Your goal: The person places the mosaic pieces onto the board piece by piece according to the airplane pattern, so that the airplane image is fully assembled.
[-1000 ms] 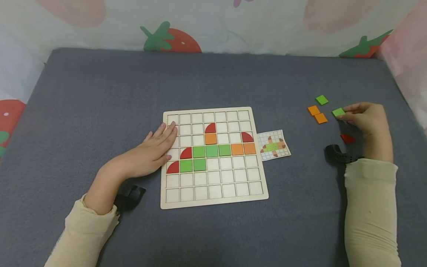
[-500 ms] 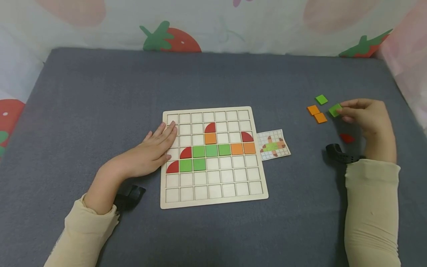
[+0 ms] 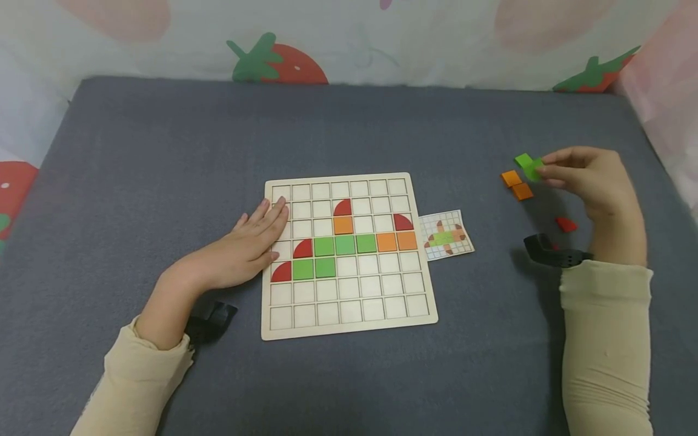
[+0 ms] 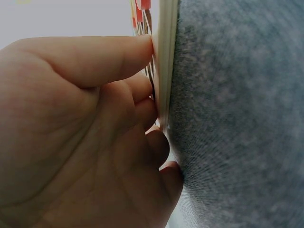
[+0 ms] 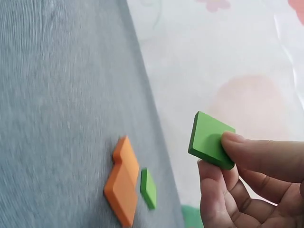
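Note:
A green square tile [image 5: 208, 137] is pinched between the thumb and fingers of my right hand [image 3: 586, 175], raised above the table at the right. Just beyond it lie another green tile [image 3: 523, 160] and two orange tiles [image 5: 121, 190]. My left hand [image 3: 240, 245] rests with straight fingers on the left edge of a wooden grid board [image 3: 349, 332]. Red quarter-round pieces [image 3: 281, 272], green squares [image 3: 314, 267] and orange squares [image 3: 386, 242] sit in several of the board's cells. In the left wrist view the fingertips [image 4: 142, 45] touch the board's rim.
A small printed pattern card [image 3: 447, 235] lies against the board's right side. A red piece [image 3: 566, 224] is near the right wrist, close to a black wrist camera [image 3: 551, 251]. Grey cloth [image 3: 163, 139] covers the table, with a strawberry-print curtain [image 3: 414, 48] behind.
My right hand has lifted the green tile and moved it away from me and slightly left, so it overlaps the other green tile in the head view. The left hand stays in place.

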`<state>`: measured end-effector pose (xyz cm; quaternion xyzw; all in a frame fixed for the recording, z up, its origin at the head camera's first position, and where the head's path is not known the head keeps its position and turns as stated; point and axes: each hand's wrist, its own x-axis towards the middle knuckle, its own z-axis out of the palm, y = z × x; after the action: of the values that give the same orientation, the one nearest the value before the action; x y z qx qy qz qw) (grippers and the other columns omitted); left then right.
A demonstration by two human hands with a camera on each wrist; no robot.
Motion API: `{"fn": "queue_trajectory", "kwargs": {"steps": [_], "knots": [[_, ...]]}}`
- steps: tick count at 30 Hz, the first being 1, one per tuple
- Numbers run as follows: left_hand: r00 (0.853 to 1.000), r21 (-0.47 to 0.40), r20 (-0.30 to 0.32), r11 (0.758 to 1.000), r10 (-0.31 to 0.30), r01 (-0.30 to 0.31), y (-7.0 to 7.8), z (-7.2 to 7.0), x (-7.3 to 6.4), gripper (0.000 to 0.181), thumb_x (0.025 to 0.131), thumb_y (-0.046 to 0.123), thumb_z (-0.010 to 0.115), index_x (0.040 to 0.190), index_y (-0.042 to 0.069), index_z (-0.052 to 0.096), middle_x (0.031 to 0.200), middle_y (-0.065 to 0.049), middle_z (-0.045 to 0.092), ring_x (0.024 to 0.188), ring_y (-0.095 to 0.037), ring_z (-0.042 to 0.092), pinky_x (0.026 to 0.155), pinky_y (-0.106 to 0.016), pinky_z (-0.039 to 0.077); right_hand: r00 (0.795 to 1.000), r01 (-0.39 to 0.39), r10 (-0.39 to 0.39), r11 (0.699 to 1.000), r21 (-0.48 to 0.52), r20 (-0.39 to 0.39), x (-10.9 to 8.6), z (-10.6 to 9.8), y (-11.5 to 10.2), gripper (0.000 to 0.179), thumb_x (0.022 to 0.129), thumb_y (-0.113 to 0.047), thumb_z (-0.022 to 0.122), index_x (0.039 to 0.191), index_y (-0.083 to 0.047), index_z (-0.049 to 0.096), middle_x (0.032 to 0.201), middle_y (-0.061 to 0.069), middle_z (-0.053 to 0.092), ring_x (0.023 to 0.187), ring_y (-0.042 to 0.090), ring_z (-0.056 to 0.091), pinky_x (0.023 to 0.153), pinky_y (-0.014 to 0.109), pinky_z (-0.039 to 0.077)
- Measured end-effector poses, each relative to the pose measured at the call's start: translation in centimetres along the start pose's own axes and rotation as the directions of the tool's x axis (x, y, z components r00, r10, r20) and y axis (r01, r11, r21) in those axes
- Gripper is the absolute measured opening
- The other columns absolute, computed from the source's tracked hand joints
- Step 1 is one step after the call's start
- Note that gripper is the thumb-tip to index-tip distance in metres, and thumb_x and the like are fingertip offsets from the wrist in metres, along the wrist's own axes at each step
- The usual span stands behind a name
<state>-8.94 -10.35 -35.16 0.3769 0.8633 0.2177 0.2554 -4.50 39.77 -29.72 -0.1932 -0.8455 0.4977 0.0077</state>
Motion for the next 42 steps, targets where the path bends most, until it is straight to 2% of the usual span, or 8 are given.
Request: {"fn": "queue_trajectory", "kwargs": {"steps": [7,11,18,25,28,31,38,42], "knots": [[1.0,0.001,0.0,1.0,-0.001,0.001,0.0,0.0,0.0,0.066,0.1,0.017,0.042,0.15,0.0,0.003,0.157,-0.014,-0.004,0.142,-0.032,-0.011,0.11,-0.057,0.002,0.996,0.072,-0.072,0.997,0.008,0.056,-0.5,1.3,-1.5,0.008,0.085,-0.012,0.07,0.086,-0.019,0.072,0.079,-0.012,0.068,0.072,0.006,0.065,0.067,0.016,0.051],[1.0,0.004,-0.001,1.0,0.006,-0.006,0.0,-0.1,0.1,0.065,0.1,0.017,0.042,0.15,0.0,0.003,0.157,-0.015,-0.004,0.142,-0.032,-0.012,0.11,-0.058,0.002,0.995,0.07,-0.069,0.997,-0.016,0.071,-0.9,2.2,-2.4,0.004,0.084,-0.015,0.072,0.089,-0.017,0.073,0.079,-0.012,0.068,0.073,0.007,0.064,0.068,0.018,0.05],[1.0,0.003,0.001,1.0,0.004,-0.004,0.1,-0.1,0.1,0.066,0.1,0.017,0.042,0.15,0.0,0.003,0.157,-0.015,-0.004,0.142,-0.031,-0.012,0.11,-0.058,0.001,0.989,0.098,-0.088,0.992,-0.083,0.12,-1.7,4.1,-3.9,0.013,0.086,-0.018,0.071,0.097,-0.011,0.071,0.082,-0.01,0.068,0.079,0.011,0.064,0.068,0.023,0.051],[1.0,0.015,0.003,1.0,0.0,0.0,0.0,-0.1,0.2,0.067,0.1,0.017,0.042,0.15,0.0,0.002,0.157,-0.015,-0.004,0.142,-0.031,-0.012,0.11,-0.057,0.002,0.981,0.142,-0.121,0.981,-0.135,0.15,-2.5,6.0,-5.4,0.019,0.084,-0.022,0.073,0.097,-0.008,0.07,0.079,-0.007,0.067,0.069,0.015,0.054,0.055,0.027,0.04],[1.0,0.011,0.004,1.0,0.003,-0.003,-0.1,-0.1,0.3,0.067,0.1,0.017,0.042,0.15,0.0,0.002,0.157,-0.015,-0.004,0.142,-0.031,-0.012,0.11,-0.057,0.002,0.971,0.182,-0.153,0.971,-0.153,0.184,-2.8,7.2,-5.9,0.019,0.084,-0.019,0.073,0.097,-0.005,0.069,0.08,-0.006,0.067,0.072,0.016,0.057,0.061,0.026,0.043],[1.0,0.005,0.006,1.0,0.006,-0.006,-0.1,-0.1,0.3,0.066,0.1,0.017,0.042,0.15,0.001,0.002,0.157,-0.015,-0.005,0.142,-0.031,-0.012,0.11,-0.057,0.001,0.957,0.213,-0.173,0.963,-0.162,0.234,-3.2,8.3,-6.3,0.02,0.085,-0.015,0.072,0.098,-0.001,0.067,0.083,-0.003,0.067,0.081,0.018,0.063,0.075,0.028,0.047],[1.0,0.003,0.005,1.0,0.003,-0.003,-0.1,0.0,0.5,0.066,0.1,0.016,0.041,0.15,0.0,0.002,0.157,-0.015,-0.005,0.142,-0.032,-0.012,0.11,-0.057,0.001,0.917,0.24,-0.184,0.963,-0.123,0.353,-3.9,10.8,-7.0,0.015,0.085,-0.009,0.071,0.096,0.0,0.068,0.086,0.006,0.065,0.083,0.025,0.062,0.076,0.033,0.05],[1.0,0.004,0.003,1.0,0.008,-0.008,-0.1,-0.1,0.7,0.066,0.1,0.015,0.041,0.15,-0.001,0.002,0.157,-0.016,-0.005,0.142,-0.032,-0.012,0.11,-0.058,0.0,0.88,0.286,-0.202,0.948,-0.139,0.429,-4.2,12.5,-7.4,0.012,0.085,-0.006,0.07,0.095,0.001,0.068,0.087,0.009,0.065,0.082,0.028,0.062,0.073,0.034,0.05]]}}
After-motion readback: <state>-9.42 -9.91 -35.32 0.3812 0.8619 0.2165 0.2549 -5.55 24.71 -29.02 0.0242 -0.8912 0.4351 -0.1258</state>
